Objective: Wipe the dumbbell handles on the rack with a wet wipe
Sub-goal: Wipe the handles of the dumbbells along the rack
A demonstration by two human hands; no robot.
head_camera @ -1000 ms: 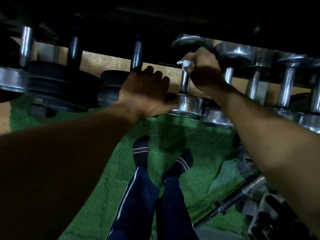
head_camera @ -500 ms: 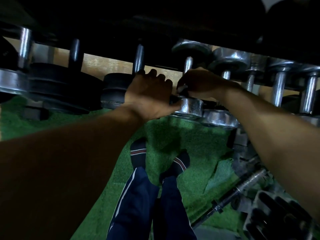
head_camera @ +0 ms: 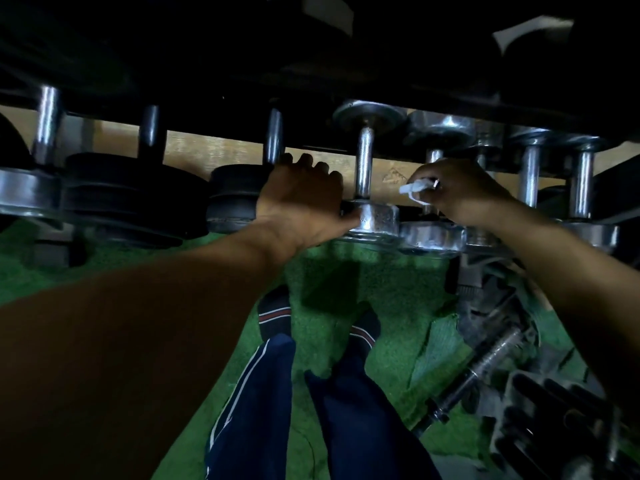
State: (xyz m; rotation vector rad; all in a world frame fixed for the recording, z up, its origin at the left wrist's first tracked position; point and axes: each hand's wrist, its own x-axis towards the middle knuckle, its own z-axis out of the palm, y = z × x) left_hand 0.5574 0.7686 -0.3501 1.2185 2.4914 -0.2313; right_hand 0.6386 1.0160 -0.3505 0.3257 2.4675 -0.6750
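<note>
White wet wipe (head_camera: 414, 187) bunched in the right hand (head_camera: 460, 192) at a chrome dumbbell handle (head_camera: 433, 157); left hand (head_camera: 304, 202) grips the rack edge (head_camera: 346, 211).

Both my arms reach forward and up, bare to above the elbow, the left forearm filling the lower left of the head view. My left hand (head_camera: 304, 199) lies knuckles up, fingers curled over a ledge and thumb stretched right against a chrome weight end. My right hand (head_camera: 460, 190) is closed in a fist, knuckles toward the camera, pinching a bunched white wipe (head_camera: 415, 187) that pokes out beside the thumb.
</note>
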